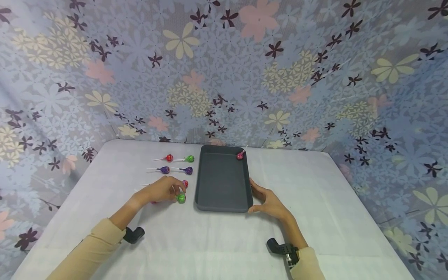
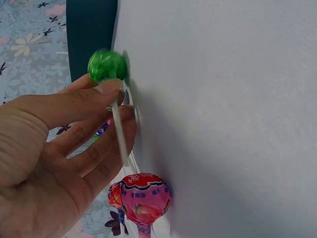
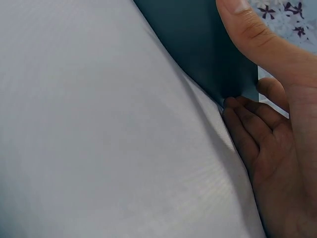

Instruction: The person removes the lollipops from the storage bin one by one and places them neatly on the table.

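My left hand (image 1: 162,188) pinches a green lollipop (image 2: 107,65) between thumb and fingers, just below its wrapped head. The white stick (image 2: 120,134) slants down past the palm. Close beneath that hand, a pink-and-red lollipop (image 2: 146,197) lies on the table in the left wrist view. A dark grey rectangular tray (image 1: 224,186) stands right of the left hand. Against the tray's near right corner rests my right hand (image 1: 271,202), fingers along the side wall and thumb by the corner. One pink lollipop (image 1: 240,155) sits in the tray's far right corner, stick leaning over the rim.
Left of the tray lie a red lollipop (image 1: 169,158), another green one (image 1: 189,158) and two purple ones (image 1: 165,170). Another pink head (image 1: 185,183) shows beside the left fingers. A white cloth (image 1: 224,245) covers the table; a flowered curtain (image 1: 224,77) hangs behind.
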Action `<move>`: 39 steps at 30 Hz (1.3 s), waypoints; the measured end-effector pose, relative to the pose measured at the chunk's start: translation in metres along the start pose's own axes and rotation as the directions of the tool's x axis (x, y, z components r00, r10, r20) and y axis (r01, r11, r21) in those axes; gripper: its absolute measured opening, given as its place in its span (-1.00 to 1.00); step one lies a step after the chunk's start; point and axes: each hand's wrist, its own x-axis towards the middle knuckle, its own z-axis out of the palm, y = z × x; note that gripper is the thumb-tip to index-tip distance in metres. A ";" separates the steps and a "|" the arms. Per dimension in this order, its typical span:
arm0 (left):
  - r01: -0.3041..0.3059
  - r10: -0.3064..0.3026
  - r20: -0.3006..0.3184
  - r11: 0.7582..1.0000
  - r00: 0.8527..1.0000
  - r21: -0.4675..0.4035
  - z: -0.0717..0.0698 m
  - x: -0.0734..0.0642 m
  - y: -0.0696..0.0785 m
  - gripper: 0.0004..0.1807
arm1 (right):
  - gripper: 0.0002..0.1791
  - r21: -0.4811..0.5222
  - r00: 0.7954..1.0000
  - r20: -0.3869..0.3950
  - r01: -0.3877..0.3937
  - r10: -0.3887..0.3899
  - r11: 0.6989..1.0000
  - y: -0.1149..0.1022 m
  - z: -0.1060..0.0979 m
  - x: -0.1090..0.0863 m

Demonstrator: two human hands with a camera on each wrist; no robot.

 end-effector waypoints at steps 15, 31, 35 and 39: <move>0.035 -0.033 0.070 0.999 0.997 -0.030 -0.013 0.008 0.010 -0.63 | 0.19 0.023 1.000 0.020 0.013 -0.013 1.000 0.002 -0.007 0.006; -0.042 0.044 0.026 0.997 0.999 -0.060 -0.012 0.048 0.023 -0.75 | 0.18 0.037 1.000 0.012 -0.003 0.002 0.999 -0.001 -0.008 0.005; -0.054 0.052 -0.024 0.994 0.998 -0.091 -0.009 0.067 0.029 -0.78 | 0.18 0.041 1.000 0.013 -0.006 0.006 0.999 0.000 -0.006 0.005; -0.034 0.026 -0.075 0.995 0.997 -0.098 -0.005 0.088 0.037 -0.79 | 0.18 0.041 1.000 0.021 -0.003 0.002 0.999 0.000 -0.007 0.005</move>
